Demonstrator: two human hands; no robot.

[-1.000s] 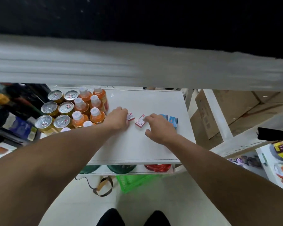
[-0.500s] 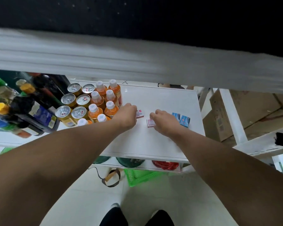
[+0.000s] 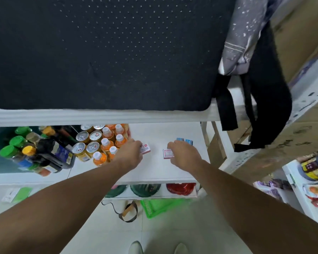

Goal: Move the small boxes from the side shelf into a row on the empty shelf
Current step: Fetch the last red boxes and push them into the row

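Note:
Two small red-and-white boxes lie on the white shelf [image 3: 165, 131]. My left hand [image 3: 129, 154] covers the left box [image 3: 145, 148], fingers resting on its near end. My right hand [image 3: 184, 153] touches the right box [image 3: 167, 154], which lies flat and square to the shelf edge. Two small blue boxes [image 3: 184, 141] stand just behind my right hand, partly hidden by my fingers. Whether either hand truly grips its box is unclear.
Orange bottles [image 3: 106, 143] and cans [image 3: 86, 142] crowd the shelf's left side. Dark bottles with green caps [image 3: 31, 151] stand further left. A black mat [image 3: 99, 52] tops the shelf above, with a black bag [image 3: 261, 99] hanging at right. A green basket [image 3: 160, 208] sits on the floor.
The view tilted up, revealing the black mat and bag. My right hand turned the right box from slanted to straight. My left hand stayed on the left box.

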